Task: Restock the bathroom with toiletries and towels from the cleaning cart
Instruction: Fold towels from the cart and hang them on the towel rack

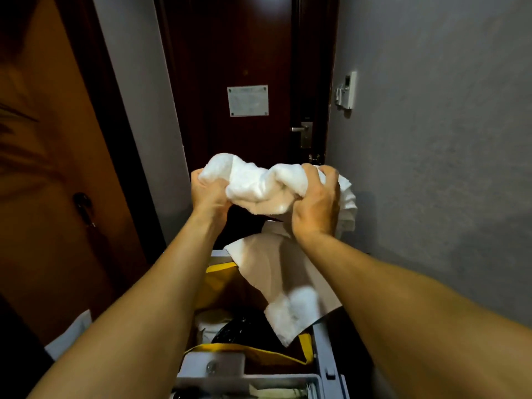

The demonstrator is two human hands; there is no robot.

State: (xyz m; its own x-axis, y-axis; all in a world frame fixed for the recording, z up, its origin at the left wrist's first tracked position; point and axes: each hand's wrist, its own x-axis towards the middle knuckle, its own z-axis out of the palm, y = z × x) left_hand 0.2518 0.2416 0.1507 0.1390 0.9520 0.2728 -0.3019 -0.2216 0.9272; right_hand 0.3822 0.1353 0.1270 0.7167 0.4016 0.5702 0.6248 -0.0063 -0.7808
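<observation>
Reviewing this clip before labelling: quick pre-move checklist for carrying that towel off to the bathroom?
1. Left hand grips white towel: ok.
2. Right hand grips it too: ok.
3. Towel lifted off the cart: ok.
4. Towel folded neatly: not ok, bunched.
5. Second towel secure on cart: not ok, draped over the edge.
6. Path to the bathroom: cannot tell, out of view.

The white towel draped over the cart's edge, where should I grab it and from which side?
Take the draped towel at its upper edge near the cart rim, coming from above. It hangs flat there, while the lower corner dangles loose into the bag. Both the left hand and right hand are gripping the bunched towel.
</observation>
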